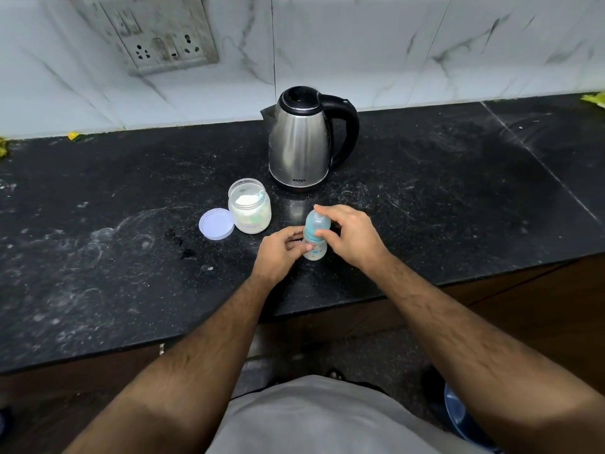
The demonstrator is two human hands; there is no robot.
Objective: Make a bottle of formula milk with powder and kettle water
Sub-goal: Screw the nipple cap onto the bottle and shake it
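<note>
Nearest, close to the front edge of the black bench [98, 290]: baby bottle [315, 239] upright, held between both hands. Left hand [281, 253] gripping the lower body, fingers [299, 247] curled round it. Right hand [350, 235] over the top, fingers [324, 209] pinching the clear cap and teal collar (whether tightening or loosening, impossible to tell from one view). Contents of the bottle hard to read; pale, perhaps milky.

Just beyond, to the left: powder jar [249, 206] open, white powder inside with what looks like a scoop, its lilac lid [216, 223] lying touching or just beside it on the bench.

Farther back, by the marble wall: steel kettle [302, 142], lid down, handle turned right, spout left.

Step in hand, judged: working the bottle's top. If coming off, next comes scooping powder, with the bottle steady and its mouth clear. If going on, a firm seal before any shaking.
</note>
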